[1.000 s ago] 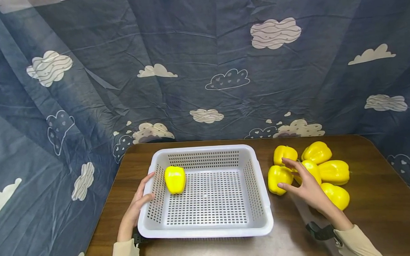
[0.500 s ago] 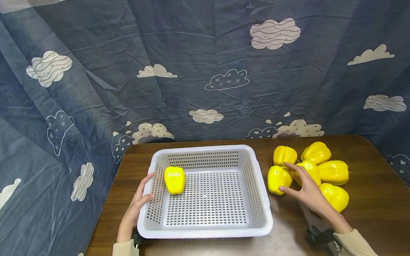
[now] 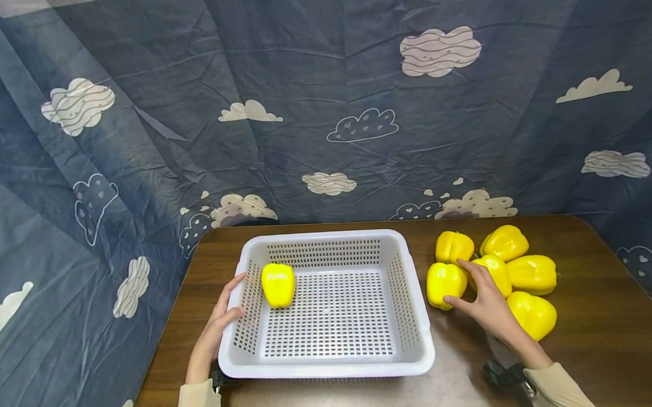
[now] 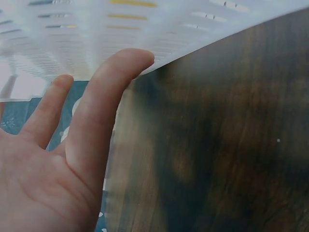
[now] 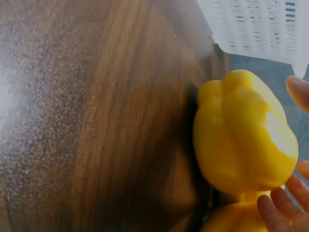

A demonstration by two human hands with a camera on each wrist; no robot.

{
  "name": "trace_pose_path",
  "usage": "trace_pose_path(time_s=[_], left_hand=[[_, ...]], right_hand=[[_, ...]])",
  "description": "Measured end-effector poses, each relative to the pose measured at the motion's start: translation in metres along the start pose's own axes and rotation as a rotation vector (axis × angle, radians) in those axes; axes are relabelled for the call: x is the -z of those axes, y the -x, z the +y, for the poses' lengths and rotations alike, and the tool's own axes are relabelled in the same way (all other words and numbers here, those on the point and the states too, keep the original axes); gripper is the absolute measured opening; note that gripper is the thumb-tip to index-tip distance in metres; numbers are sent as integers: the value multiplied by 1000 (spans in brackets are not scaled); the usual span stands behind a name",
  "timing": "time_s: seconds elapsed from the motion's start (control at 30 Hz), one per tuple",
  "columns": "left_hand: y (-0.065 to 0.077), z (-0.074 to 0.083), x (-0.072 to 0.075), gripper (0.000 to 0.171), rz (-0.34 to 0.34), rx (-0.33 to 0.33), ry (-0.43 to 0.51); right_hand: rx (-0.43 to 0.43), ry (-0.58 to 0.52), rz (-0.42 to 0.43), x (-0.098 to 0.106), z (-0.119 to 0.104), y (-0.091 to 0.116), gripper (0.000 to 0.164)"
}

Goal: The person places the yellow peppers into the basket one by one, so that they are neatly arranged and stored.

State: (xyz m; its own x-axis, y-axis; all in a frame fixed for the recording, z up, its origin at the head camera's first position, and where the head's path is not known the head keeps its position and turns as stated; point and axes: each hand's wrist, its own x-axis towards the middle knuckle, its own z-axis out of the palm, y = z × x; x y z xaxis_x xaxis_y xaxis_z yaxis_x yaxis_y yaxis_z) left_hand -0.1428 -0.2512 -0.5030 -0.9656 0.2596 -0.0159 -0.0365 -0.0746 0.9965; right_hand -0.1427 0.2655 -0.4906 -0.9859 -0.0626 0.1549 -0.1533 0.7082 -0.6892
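At near left, a beige left sleeve (image 3: 198,402), with a dark strap at the wrist; at near right, a matching right sleeve (image 3: 559,387), with a second strap. Beneath both, a brown wooden table (image 3: 605,313). Past the left sleeve, a left hand (image 3: 214,330) with thumb and forefinger extended and well apart, placed against the outer left side of a white slotted basket (image 3: 326,371). Past the right sleeve, a right hand (image 3: 491,308) with thumb and forefinger apart, on either side of a yellow near-left pepper (image 3: 445,283), in a group of six on the right of the table. In the right wrist view, thumb clear of this pepper and fingertips close to its opposite edge; impossible to tell whether in contact. Just right of the right hand, a near-right pepper (image 3: 533,315). Inside the basket, toward the left and slightly far of centre, one loose pepper (image 3: 278,287) with stem end toward the far side. Partly hidden behind the right hand, a middle pepper (image 3: 495,274); just beside it on the right, a right-hand pepper (image 3: 533,274). Farther back, a far-left pepper (image 3: 454,247) and a far-right pepper (image 3: 504,243). Beyond the table's far edge, a dark blue cloth (image 3: 299,66) with pale cloud shapes.
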Motion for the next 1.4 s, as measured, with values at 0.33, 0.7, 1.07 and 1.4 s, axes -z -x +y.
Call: trace_pose_path(time_s=[0.33, 0.7, 1.07, 1.4], left_hand=[[0, -1, 1, 65, -10, -15, 3], [2, 1, 0, 65, -9, -3, 8], [-1, 0, 0, 65, -32, -18, 20], [0, 1, 4, 65, -41, 1, -33]], right_hand=[[51, 15, -41, -9, 9, -1, 94], [69, 19, -57, -13, 13, -1, 100], [57, 14, -23, -10, 7, 0, 102], [53, 20, -21, 1, -4, -4, 102]])
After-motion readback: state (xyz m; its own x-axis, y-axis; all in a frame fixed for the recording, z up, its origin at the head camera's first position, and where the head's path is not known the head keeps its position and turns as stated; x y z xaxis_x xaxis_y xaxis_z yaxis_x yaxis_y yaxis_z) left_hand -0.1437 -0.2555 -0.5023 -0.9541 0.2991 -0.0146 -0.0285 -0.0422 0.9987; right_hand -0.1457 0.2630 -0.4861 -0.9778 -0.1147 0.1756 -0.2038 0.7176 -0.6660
